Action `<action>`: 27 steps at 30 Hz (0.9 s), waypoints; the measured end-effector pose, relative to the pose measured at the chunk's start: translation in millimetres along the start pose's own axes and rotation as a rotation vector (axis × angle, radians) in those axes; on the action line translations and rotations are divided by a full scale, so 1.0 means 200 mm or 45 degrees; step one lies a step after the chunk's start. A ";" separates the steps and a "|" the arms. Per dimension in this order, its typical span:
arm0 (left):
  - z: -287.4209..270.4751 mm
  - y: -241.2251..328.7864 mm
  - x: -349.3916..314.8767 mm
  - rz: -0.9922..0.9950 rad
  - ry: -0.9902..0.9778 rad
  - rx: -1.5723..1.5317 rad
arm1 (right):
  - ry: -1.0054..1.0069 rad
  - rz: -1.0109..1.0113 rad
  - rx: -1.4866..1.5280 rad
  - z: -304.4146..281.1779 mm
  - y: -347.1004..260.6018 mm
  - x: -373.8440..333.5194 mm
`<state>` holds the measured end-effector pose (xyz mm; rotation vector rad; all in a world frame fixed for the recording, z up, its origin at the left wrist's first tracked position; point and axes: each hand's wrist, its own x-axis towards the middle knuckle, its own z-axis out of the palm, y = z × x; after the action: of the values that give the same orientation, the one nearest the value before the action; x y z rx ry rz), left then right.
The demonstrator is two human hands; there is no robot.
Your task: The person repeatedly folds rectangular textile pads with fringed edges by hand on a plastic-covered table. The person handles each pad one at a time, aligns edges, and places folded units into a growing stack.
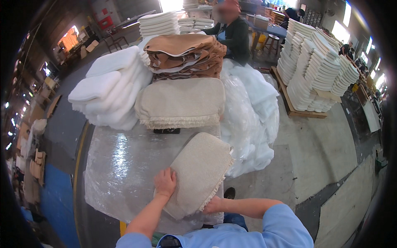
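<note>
A beige cushion cover [198, 165] with a frayed edge lies aslant in front of me on a table [120, 161] wrapped in clear plastic. My left hand [165, 182] is closed, fingers curled, on the cover's left side. At the frayed lower right edge, my right hand [212, 205] grips the cover, its fingertips hidden by the cloth. Just beyond is a stack of similar beige covers [182, 99], their frayed edges toward me. A dark flat object [166, 131] shows partly under that stack.
Brown covers [186, 53] are piled behind the beige stack. White padding [103, 87] is stacked on the left; plastic-wrapped white padding [252, 120] bulges on the right. A person [233, 33] stands across the table. At far right, white pads [314, 62] rise on a wooden pallet [297, 110].
</note>
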<state>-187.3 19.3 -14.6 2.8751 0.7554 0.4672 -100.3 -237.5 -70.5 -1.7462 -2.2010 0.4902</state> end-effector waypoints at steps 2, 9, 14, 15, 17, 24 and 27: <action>0.00 0.01 0.04 0.025 0.022 0.003 | 0.183 0.019 0.030 0.10 0.05 0.04; -0.01 0.01 0.03 0.025 -0.005 -0.011 | 0.370 0.093 0.867 0.23 0.15 0.12; -0.01 0.02 0.08 -0.025 -0.188 -0.016 | 0.318 0.099 0.460 0.22 0.22 0.12; -0.02 0.03 0.12 -0.031 -0.254 -0.013 | 0.339 0.116 0.443 0.23 0.21 0.12; -0.03 0.08 0.18 -0.003 -0.254 -0.045 | 0.363 0.124 0.396 0.23 0.22 0.13; 0.04 0.21 0.19 0.072 -0.076 -0.184 | 0.274 0.185 0.110 0.15 0.20 0.05; 0.04 0.19 0.17 0.078 -0.084 -0.132 | 0.189 0.240 0.060 0.02 0.14 0.02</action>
<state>-139.4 3.4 -5.4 2.8082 0.6152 0.4035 -77.6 -228.3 -85.7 -1.9093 -1.9213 0.4347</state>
